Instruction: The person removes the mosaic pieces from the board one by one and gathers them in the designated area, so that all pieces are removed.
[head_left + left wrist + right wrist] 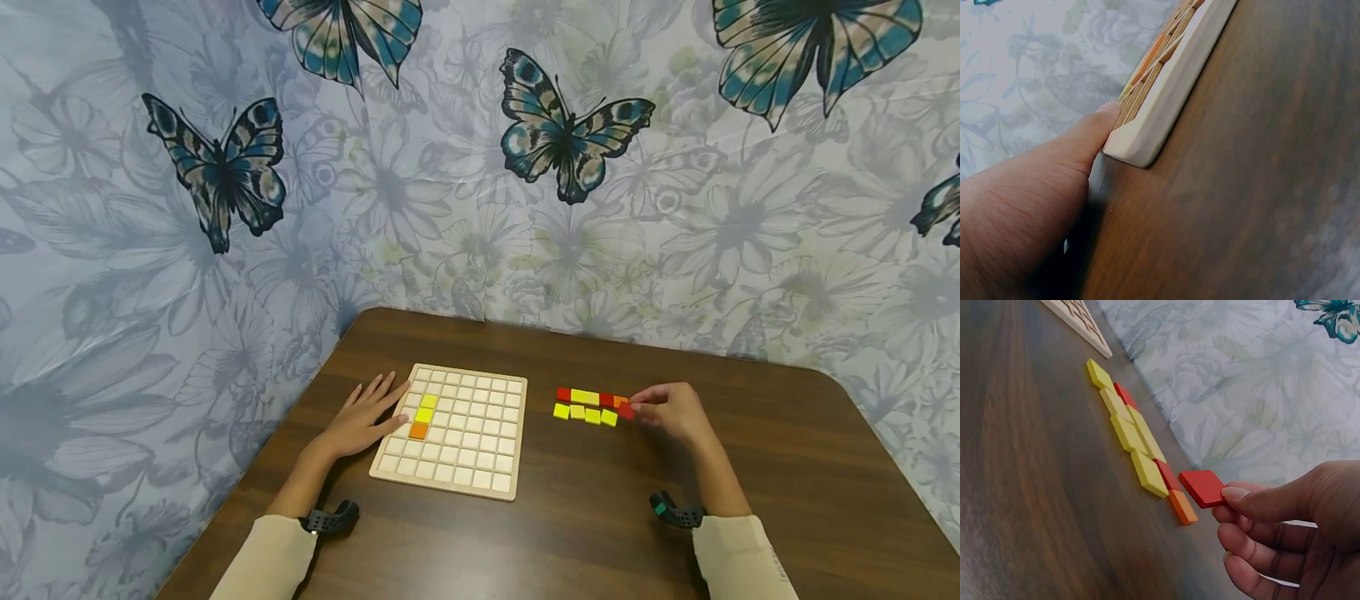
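Note:
My right hand (672,412) pinches a red square tile (1203,488) between thumb and fingertips, at the right end of two short rows of tiles. Beside it in the right wrist view lie an orange tile (1182,507) and several yellow tiles (1149,474). My left hand (363,420) rests spread, its fingers straight, on the left edge of a pale wooden grid board (454,492). In the left wrist view the thumb (1094,128) touches the board's rim. Two yellow tiles (425,415) and an orange tile (418,431) sit in a column near the board's left side.
The brown wooden table (585,517) carries the board left of centre and the loose tiles to its right. A wall with a butterfly print (573,133) stands behind the table's far edge. Both wrists wear dark bands (330,519).

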{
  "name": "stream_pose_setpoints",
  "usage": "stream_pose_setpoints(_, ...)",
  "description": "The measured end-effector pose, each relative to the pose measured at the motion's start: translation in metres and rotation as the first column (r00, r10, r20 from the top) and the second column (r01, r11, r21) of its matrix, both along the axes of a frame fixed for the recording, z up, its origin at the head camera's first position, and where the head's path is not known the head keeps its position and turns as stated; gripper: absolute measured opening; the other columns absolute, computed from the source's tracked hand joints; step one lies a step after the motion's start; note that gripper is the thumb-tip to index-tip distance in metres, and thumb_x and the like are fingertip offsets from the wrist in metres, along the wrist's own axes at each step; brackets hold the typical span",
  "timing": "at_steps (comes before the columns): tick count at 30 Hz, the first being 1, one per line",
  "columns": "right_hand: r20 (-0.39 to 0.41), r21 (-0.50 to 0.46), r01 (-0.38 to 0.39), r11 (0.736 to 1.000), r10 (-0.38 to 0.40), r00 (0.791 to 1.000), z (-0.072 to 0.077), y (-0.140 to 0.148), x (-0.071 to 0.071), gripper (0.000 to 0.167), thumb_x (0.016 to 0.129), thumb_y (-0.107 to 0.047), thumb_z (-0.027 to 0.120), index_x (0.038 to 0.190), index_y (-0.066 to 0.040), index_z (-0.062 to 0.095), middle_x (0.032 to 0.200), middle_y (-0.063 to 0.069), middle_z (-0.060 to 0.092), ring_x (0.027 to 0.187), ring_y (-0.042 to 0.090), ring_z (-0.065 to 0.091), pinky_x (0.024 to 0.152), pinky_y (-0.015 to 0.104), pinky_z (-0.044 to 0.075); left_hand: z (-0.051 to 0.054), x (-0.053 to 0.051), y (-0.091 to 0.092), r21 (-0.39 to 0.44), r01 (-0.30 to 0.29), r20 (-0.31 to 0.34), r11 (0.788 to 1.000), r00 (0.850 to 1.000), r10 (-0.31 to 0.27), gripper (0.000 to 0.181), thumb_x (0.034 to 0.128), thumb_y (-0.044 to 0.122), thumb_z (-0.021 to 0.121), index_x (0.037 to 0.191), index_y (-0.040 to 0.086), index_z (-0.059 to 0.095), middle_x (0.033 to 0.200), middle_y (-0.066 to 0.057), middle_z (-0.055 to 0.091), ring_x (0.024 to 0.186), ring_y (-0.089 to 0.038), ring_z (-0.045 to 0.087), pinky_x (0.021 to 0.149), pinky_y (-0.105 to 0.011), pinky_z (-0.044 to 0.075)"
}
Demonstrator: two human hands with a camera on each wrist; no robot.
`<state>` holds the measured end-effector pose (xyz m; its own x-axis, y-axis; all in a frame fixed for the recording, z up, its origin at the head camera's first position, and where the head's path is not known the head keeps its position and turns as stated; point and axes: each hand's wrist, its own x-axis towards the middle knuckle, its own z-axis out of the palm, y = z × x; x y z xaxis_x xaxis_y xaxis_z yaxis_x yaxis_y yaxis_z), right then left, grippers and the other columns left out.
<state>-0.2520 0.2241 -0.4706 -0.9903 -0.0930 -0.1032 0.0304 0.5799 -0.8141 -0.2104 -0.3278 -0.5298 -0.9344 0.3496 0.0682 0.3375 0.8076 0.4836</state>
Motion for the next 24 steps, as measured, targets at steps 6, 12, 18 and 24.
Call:
stream_pose_setpoints(6,0.022,0.015,0.003,1.000,-0.004,1.000,-0.005,0.003,0.000,0.015,0.093,-0.009,0.074,0.100,0.004,0.078,0.091,0.012,0.073,0.073,0.025,0.067,0.064,0.031,0.058,-0.001,0.000,0.000,0.005,-0.003,0.004,1.000,1.000,0.003,0.071,0.1044,0.047,0.052,0.163,0.019,0.025,0.169,-0.017,0.012,0.155,-0.042,0.005,0.119,-0.066,-0.003)
stream_pose_setpoints(12,0.047,0.040,0.009,0.999,-0.011,0.999,-0.010,0.003,-0.002,0.013,0.093,-0.008,0.074,0.099,0.003,0.079,0.097,0.013,0.073,0.067,0.019,0.064,0.062,0.029,0.057,0.000,0.000,0.000,0.003,0.001,0.004,1.000,1.000,-0.001,0.070,0.1043,0.047,0.053,0.163,0.018,0.026,0.168,-0.018,0.013,0.154,-0.043,0.006,0.119,-0.066,-0.003)
stream_pose_setpoints(18,0.036,0.043,0.009,0.999,-0.010,0.999,-0.014,0.001,-0.003,0.012,0.092,-0.006,0.074,0.098,0.004,0.078,0.091,0.011,0.073,0.064,0.018,0.064,0.060,0.030,0.058,0.000,0.000,0.000,0.000,-0.002,0.006,1.000,1.000,0.002,0.071,0.1044,0.048,0.052,0.163,0.019,0.025,0.168,-0.018,0.012,0.154,-0.042,0.005,0.119,-0.066,-0.004)
stream_pose_setpoints(24,0.042,0.040,0.006,0.999,-0.007,0.999,-0.015,0.001,-0.003,0.014,0.092,-0.007,0.075,0.100,0.005,0.077,0.089,0.010,0.073,0.066,0.019,0.066,0.061,0.031,0.058,0.000,0.000,0.001,-0.004,-0.002,0.005,1.000,1.000,0.002,0.071,0.1044,0.047,0.052,0.163,0.019,0.025,0.168,-0.018,0.012,0.155,-0.042,0.005,0.119,-0.066,-0.004)
